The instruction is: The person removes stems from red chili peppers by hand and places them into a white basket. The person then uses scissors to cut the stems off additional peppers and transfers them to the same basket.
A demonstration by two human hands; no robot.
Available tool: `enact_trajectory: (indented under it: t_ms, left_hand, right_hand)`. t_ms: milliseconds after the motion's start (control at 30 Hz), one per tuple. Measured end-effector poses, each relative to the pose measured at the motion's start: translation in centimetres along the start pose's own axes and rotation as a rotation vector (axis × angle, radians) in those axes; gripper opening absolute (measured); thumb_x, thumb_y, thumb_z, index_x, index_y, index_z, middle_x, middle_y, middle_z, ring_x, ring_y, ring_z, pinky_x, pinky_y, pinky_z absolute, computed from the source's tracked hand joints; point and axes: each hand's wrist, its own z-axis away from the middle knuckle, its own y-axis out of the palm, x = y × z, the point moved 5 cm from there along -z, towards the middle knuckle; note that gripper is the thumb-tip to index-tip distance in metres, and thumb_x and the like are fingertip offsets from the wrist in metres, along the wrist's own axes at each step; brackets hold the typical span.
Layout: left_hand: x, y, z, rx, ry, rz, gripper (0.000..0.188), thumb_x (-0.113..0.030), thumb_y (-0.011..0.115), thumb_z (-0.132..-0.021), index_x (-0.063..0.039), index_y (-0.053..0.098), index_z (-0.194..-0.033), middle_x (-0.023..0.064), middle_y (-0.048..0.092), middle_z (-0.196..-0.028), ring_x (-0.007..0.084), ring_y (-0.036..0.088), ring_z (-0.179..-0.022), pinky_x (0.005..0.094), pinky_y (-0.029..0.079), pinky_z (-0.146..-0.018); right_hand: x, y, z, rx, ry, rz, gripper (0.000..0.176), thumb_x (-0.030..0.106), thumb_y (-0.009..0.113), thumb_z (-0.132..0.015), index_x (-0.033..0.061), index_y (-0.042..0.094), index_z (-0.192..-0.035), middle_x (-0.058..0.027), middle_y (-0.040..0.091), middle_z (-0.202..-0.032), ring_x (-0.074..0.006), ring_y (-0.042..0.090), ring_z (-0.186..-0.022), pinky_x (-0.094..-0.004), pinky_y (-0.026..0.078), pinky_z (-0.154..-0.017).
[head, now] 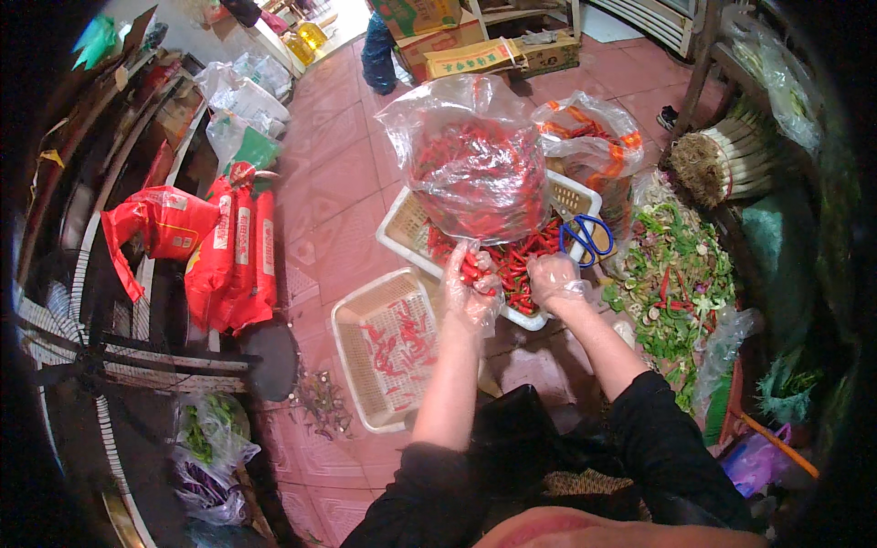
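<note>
Several red chilli peppers rest in my left hand (473, 284), which wears a clear plastic glove, palm up with the fingers curled over them. My right hand (553, 277), gloved the same way, reaches down among the loose red chillies (510, 267) in a white plastic basket (394, 222); its fingertips are hidden. A large clear plastic bag (479, 171) full of red chillies leans on that basket, just beyond both hands. To the left of my left forearm stands a second white basket (349, 342) with scattered chillies (404, 339) on its bottom.
Blue-handled scissors (586, 240) lie at the basket's right rim. Another chilli bag (589, 137) stands behind. Vegetable trimmings (675, 288) heap at right, below a bundle of leeks or scallions (719, 157). Red packages (229, 253) stand at left on the tiled floor (329, 171).
</note>
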Motion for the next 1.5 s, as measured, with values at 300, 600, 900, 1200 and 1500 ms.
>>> enact_trajectory:
  t_ms: [300,600,900,1200,1500]
  left_hand:
    - [-1.5,-0.3,0.6,-0.084,0.008,0.019,0.012,-0.014,0.059,-0.093,-0.003,0.059,-0.09,0.0099,0.065,-0.089,0.0176,0.064,-0.077,0.026,0.056,-0.05]
    - [-1.4,1.2,1.6,-0.018,-0.025,-0.122,0.015,-0.012,0.062,-0.093,-0.004,0.058,-0.105,0.0059,0.061,-0.089,0.0106,0.058,-0.072,0.0132,0.042,-0.04]
    - [-0.8,-0.4,-0.5,-0.099,0.146,-0.85,0.02,-0.011,0.071,-0.087,-0.006,0.062,-0.104,0.0009,0.062,-0.075,0.0095,0.056,-0.058,0.0208,0.041,-0.045]
    - [1.3,-0.9,-1.5,-0.011,0.207,-1.347,0.012,-0.014,0.074,-0.086,-0.003,0.069,-0.085,0.0013,0.066,-0.074,0.0096,0.058,-0.061,0.0255,0.047,-0.054]
    - [-0.7,0.5,-1.3,-0.112,0.385,-1.015,0.013,-0.012,0.073,-0.088,-0.003,0.064,-0.089,0.003,0.063,-0.07,0.011,0.056,-0.053,0.0253,0.046,-0.05]
  right_hand:
    - [1.3,2.5,-1.1,-0.035,0.093,0.062,0.022,0.016,0.054,-0.089,0.0062,0.061,-0.107,-0.0162,0.07,-0.09,-0.0277,0.071,-0.086,-0.0393,0.056,-0.074]
    - [0.1,2.4,-2.4,0.125,0.056,-0.138,0.027,0.023,0.059,-0.086,0.0041,0.072,-0.099,-0.0185,0.072,-0.095,-0.0329,0.071,-0.089,-0.0456,0.056,-0.077]
    - [0.4,-3.5,-0.7,-0.018,0.101,-1.175,0.025,0.013,0.063,-0.091,0.0062,0.066,-0.116,-0.0038,0.069,-0.077,-0.0109,0.064,-0.058,-0.028,0.052,-0.058]
    - [0.6,-5.1,1.2,-0.141,-0.139,-0.602,0.073,0.012,0.067,-0.08,0.0168,0.039,-0.148,-0.017,0.068,-0.078,-0.034,0.069,-0.072,-0.0412,0.053,-0.066]
    - [-0.7,-4.7,1.7,0.125,0.115,-1.28,0.014,0.017,0.07,-0.086,0.0036,0.071,-0.082,-0.0027,0.067,-0.066,-0.0086,0.06,-0.054,-0.0271,0.048,-0.049]
